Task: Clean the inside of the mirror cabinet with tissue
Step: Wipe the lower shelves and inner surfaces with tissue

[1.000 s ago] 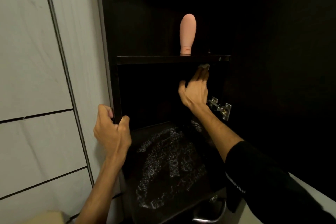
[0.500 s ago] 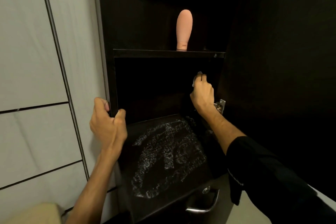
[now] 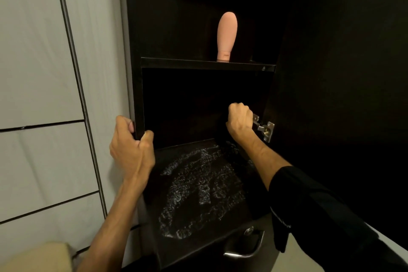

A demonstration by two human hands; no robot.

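Head cam: left hand grips cabinet side panel; right hand fisted near hinge, prob. round tissue (unseen) — wipe w/ firm, overlapping strokes.

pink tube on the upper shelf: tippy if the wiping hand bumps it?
Probably. The pink tube stands upright on its narrow cap, wider above, so a nudge would likely topple it. It looks like light plastic, unlikely to break. Rounded body may roll along the shelf.
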